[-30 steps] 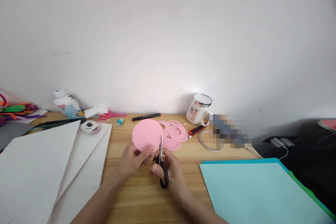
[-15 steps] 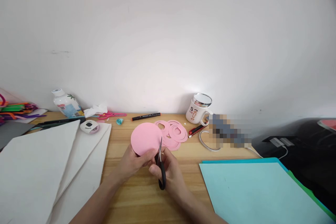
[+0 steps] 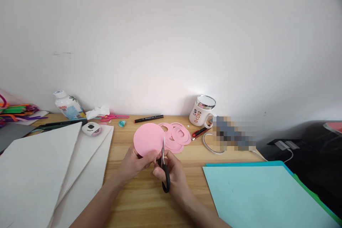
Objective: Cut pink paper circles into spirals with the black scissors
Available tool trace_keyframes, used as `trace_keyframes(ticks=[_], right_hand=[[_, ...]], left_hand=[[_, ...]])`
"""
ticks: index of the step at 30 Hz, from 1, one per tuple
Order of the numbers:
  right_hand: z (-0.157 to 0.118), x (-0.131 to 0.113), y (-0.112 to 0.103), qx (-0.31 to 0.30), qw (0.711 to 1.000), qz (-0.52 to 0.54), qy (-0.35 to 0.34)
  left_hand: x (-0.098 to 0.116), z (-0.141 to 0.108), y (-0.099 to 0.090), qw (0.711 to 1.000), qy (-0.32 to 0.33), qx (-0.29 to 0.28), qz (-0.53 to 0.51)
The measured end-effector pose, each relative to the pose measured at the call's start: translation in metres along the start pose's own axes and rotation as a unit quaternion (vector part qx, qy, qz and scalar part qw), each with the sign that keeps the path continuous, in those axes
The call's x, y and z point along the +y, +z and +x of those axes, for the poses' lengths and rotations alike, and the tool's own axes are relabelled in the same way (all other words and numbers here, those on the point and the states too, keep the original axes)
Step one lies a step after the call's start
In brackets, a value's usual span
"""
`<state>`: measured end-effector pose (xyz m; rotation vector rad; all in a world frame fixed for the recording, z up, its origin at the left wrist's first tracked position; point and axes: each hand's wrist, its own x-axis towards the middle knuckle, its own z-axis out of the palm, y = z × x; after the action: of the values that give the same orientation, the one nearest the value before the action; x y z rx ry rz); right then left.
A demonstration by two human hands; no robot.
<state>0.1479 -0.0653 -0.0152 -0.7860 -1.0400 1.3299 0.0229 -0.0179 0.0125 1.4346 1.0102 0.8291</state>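
Observation:
A round pink paper disc [image 3: 149, 139] is pinched at its lower edge by my left hand [image 3: 136, 163], thumb on top and fingers underneath. My right hand [image 3: 172, 172] is closed around the black handles of a pair of scissors [image 3: 165, 178]. The blades point up and away, lying along the right edge of the disc. Whether they bite into the paper I cannot tell. Just behind the disc, several pink paper rings [image 3: 179, 136] lie overlapping on the wooden table [image 3: 139, 203], partly hidden by it.
White boards [image 3: 40, 171] cover the left side, with a correction-tape dispenser [image 3: 92, 129] on them. Pink scissors [image 3: 113, 117], a black marker [image 3: 149, 118] and a white mug [image 3: 202, 112] stand or lie along the wall. Light-blue sheets [image 3: 262, 192] are at right.
The disc has shifted very slightly up and right in my left hand. The scissors have turned a little, their blades now pointing more upright beside the disc's edge.

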Motion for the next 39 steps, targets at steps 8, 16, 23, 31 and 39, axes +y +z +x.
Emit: trace_keyframes(ticks=[8, 16, 23, 31, 39], right_hand=[[-0.001, 0.003, -0.002, 0.009, 1.000, -0.020, 0.014], [-0.002, 0.006, -0.003, 0.014, 0.999, -0.025, 0.036], [-0.003, 0.006, 0.001, 0.007, 0.999, -0.006, 0.035], [0.003, -0.003, 0.003, 0.016, 0.999, 0.027, -0.006], [0.002, 0.001, 0.001, 0.007, 1.000, 0.021, 0.005]], left_hand=[[-0.004, 0.001, -0.003, 1.000, 0.022, -0.011, 0.019], [-0.002, 0.002, -0.003, 0.999, 0.009, -0.016, 0.034], [0.002, 0.001, 0.001, 0.999, 0.001, -0.034, -0.018], [0.005, 0.000, 0.001, 0.999, -0.020, -0.004, -0.032], [0.001, 0.001, -0.001, 0.999, -0.019, -0.015, -0.031]])
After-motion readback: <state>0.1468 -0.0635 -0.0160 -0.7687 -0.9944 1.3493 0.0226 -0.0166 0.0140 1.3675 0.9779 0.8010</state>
